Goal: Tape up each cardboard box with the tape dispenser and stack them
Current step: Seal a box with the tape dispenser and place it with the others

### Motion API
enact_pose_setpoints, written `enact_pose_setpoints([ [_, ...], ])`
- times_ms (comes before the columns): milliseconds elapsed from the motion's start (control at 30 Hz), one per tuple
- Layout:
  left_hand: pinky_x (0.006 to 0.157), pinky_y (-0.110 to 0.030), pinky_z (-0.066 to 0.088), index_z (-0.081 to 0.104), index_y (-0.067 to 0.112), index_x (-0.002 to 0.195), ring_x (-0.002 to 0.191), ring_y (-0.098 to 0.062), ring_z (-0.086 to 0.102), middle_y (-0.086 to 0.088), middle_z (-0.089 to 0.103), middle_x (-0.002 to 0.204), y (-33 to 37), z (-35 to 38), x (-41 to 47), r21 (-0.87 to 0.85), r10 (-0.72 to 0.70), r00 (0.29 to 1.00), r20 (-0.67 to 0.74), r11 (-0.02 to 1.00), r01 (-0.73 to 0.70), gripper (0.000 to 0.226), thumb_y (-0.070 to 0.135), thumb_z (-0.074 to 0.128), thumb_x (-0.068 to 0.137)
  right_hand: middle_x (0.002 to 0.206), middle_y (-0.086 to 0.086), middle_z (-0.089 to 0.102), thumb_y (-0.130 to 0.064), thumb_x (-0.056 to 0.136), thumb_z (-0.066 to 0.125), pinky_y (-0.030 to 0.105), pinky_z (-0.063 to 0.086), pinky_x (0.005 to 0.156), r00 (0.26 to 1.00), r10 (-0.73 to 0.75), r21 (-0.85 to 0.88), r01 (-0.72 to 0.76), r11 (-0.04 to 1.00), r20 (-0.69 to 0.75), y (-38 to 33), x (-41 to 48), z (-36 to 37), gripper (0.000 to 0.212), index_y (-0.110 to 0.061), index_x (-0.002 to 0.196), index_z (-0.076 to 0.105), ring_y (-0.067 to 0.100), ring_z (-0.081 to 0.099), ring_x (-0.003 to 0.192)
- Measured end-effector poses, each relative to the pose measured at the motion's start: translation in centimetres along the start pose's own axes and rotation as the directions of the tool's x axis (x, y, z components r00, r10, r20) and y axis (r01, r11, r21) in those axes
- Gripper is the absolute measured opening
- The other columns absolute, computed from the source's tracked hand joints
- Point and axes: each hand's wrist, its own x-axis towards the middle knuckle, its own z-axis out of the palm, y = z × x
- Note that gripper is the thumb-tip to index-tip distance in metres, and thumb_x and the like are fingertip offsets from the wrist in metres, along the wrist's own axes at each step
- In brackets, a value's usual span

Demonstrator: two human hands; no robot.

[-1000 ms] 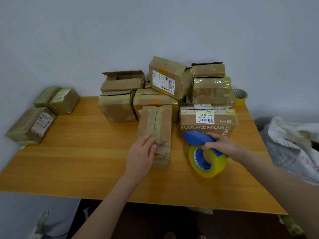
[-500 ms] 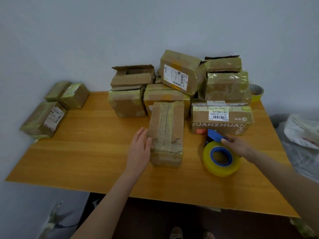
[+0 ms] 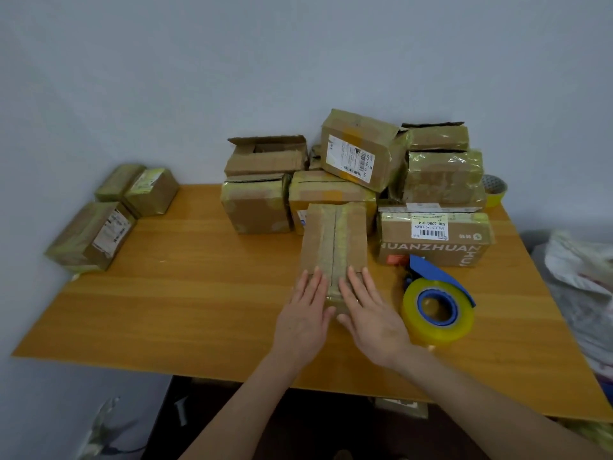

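Under the fingers (image 3: 316, 282), the box (image 3: 335, 240) lies lengthwise on the desk (image 3: 199, 293). Flat on its near end: left hand (image 3: 305, 313) and right hand (image 3: 371, 318), one each side of the top seam, fingers straight, gripping nothing. Just right of the right fingers: dispenser (image 3: 438, 305), untouched. Beyond the fingers: pile (image 3: 361, 151) of boxes; far left, three boxes (image 3: 93, 234).

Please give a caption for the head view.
Left hand and right hand rest flat on a cardboard box; tape dispenser lies beside it.
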Motion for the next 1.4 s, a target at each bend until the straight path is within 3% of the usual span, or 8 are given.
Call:
enact_pose_setpoints([
  [200, 0.114, -0.027, 0.020, 0.008, 0.010, 0.153, 0.144, -0.010, 0.006, -0.003, -0.008, 0.161, -0.1, -1.1, -0.1, -0.402, -0.259, 0.965, -0.045, 0.889, 0.220, 0.069, 0.042, 0.038, 0.099, 0.163, -0.005, -0.010, -0.042, 0.099, 0.047, 0.032, 0.015, 0.118, 0.984, 0.116, 0.330, -0.065, 0.942, -0.136, 0.2, -0.2, -1.3, 0.071, -0.022, 0.156, 0.010, 0.017, -0.001, 0.150],
  [333, 0.085, -0.008, 0.042, 0.054, 0.011, 0.135, 0.109, -0.007, 0.053, -0.004, 0.057, 0.131, -1.5, -1.8, -0.1, -0.569, -0.477, 0.874, -0.093, 0.746, 0.347, 0.045, 0.032, 0.057, 0.095, 0.141, 0.007, 0.037, -0.041, 0.097, 0.052, 0.034, 0.047, 0.100, 0.923, 0.338, 0.480, -0.215, 0.850, -0.184, 0.9, -0.1, -2.5, 0.064, -0.018, 0.152, 0.029, 0.021, 0.053, 0.118],
  [467, 0.058, 0.003, 0.039, 0.071, 0.017, 0.114, 0.070, 0.014, 0.052, 0.017, 0.067, 0.088, -1.8, -2.1, 0.7, -0.693, -0.541, 0.841, -0.033, 0.618, 0.370, 0.028, 0.028, 0.067, 0.089, 0.130, 0.012, 0.056, -0.037, 0.098, 0.053, 0.034, 0.048, 0.094, 0.917, 0.367, 0.476, -0.255, 0.842, -0.157, 0.9, 0.2, -2.5, 0.056, -0.016, 0.148, 0.039, 0.025, 0.057, 0.115],
  [667, 0.071, -0.026, 0.059, 0.072, 0.016, 0.110, 0.072, -0.006, 0.069, 0.008, 0.071, 0.083, -2.9, -1.6, 0.8, -0.812, -0.565, 0.819, 0.106, 0.426, 0.398, 0.032, 0.028, 0.076, 0.080, 0.089, -0.003, 0.057, -0.043, 0.093, 0.060, 0.026, 0.045, 0.063, 0.937, 0.333, 0.492, -0.241, 0.836, -0.107, 1.5, 0.2, -2.4, 0.068, -0.019, 0.150, 0.033, 0.016, 0.057, 0.088],
  [900, 0.070, -0.027, 0.060, 0.068, 0.011, 0.117, 0.063, -0.008, 0.070, 0.004, 0.072, 0.073, -3.6, -0.7, 0.6, -0.820, -0.534, 0.841, 0.091, 0.439, 0.367, 0.040, 0.017, 0.078, 0.078, 0.084, -0.002, 0.063, -0.034, 0.092, 0.063, 0.017, 0.043, 0.059, 0.934, 0.343, 0.465, -0.262, 0.846, -0.096, 1.7, 0.6, -1.6, 0.070, -0.022, 0.151, 0.028, 0.008, 0.055, 0.073],
  [1067, 0.063, -0.010, 0.049, 0.067, 0.011, 0.118, 0.064, -0.007, 0.063, 0.008, 0.064, 0.069, -3.5, -0.6, 0.3, -0.644, -0.417, 0.904, -0.095, 0.718, 0.264, 0.041, 0.021, 0.077, 0.079, 0.094, 0.000, 0.071, -0.032, 0.090, 0.067, 0.021, 0.050, 0.070, 0.920, 0.339, 0.386, -0.244, 0.889, -0.198, 2.0, 0.8, -0.5, 0.071, -0.023, 0.150, 0.031, 0.011, 0.062, 0.080],
  [1267, 0.058, -0.016, 0.038, 0.048, 0.017, 0.103, 0.071, -0.009, 0.049, 0.010, 0.047, 0.085, -2.1, -0.4, 1.1, -0.355, -0.389, 0.916, -0.101, 0.874, 0.333, 0.050, 0.043, 0.078, 0.073, 0.076, -0.007, 0.054, -0.057, 0.082, 0.065, 0.024, 0.035, 0.046, 0.917, 0.313, 0.097, -0.298, 0.950, -0.247, 2.0, 1.2, -0.9, 0.067, -0.025, 0.135, 0.039, 0.015, 0.057, 0.066],
  [1400, 0.059, -0.019, 0.037, 0.036, 0.015, 0.104, 0.078, -0.010, 0.047, 0.006, 0.035, 0.099, -1.6, -0.6, 1.9, -0.246, -0.350, 0.933, -0.082, 0.914, 0.322, 0.069, 0.063, 0.071, 0.067, 0.113, 0.000, 0.057, -0.080, 0.071, 0.052, 0.025, 0.039, 0.051, 0.931, 0.259, 0.006, -0.266, 0.964, -0.258, 1.6, 2.0, -1.7, 0.089, -0.023, 0.135, 0.030, 0.019, 0.062, 0.085],
])
